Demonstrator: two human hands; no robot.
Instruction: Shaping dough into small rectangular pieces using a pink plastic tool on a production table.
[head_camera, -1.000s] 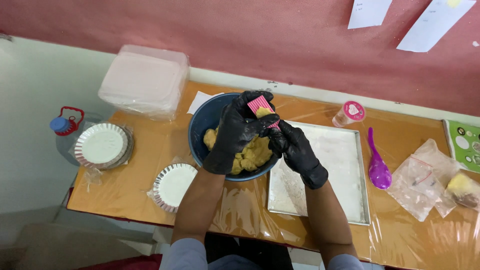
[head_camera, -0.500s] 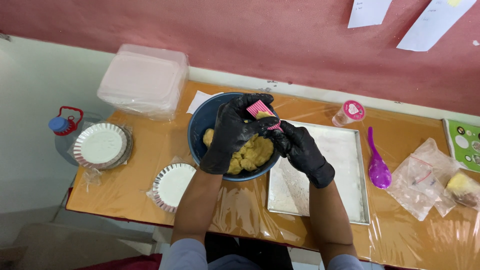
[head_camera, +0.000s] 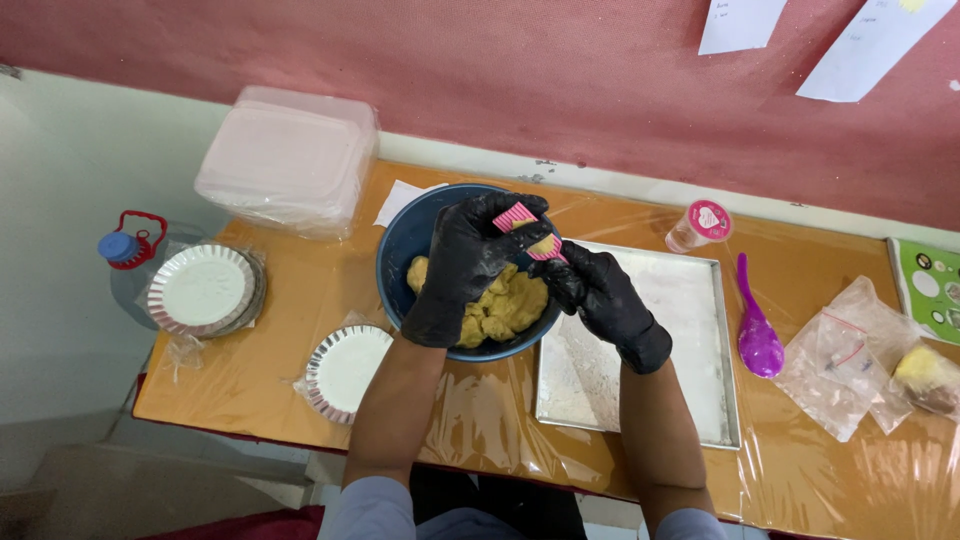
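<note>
Because both gloved hands pinch one small pink cup (head_camera: 530, 232) over the bowl (head_camera: 400, 250), I think too much pressure could crush its thin pleats, or sticky dough (head_camera: 500, 305) could pull it away. Left hand (head_camera: 462, 265) pinches its top edge; right hand (head_camera: 600, 295) pinches below.

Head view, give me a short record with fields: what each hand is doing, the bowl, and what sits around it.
Left hand: black-gloved left hand grips a pink striped paper cup over the bowl
Right hand: black-gloved right hand pinches the same cup
Bowl: round blue bowl holding lumpy yellow dough
Right of bowl: flat metal baking tray, purple plastic spoon
Left of bowl: stacked foil pie tins
Surface: orange table under clear plastic film
</note>
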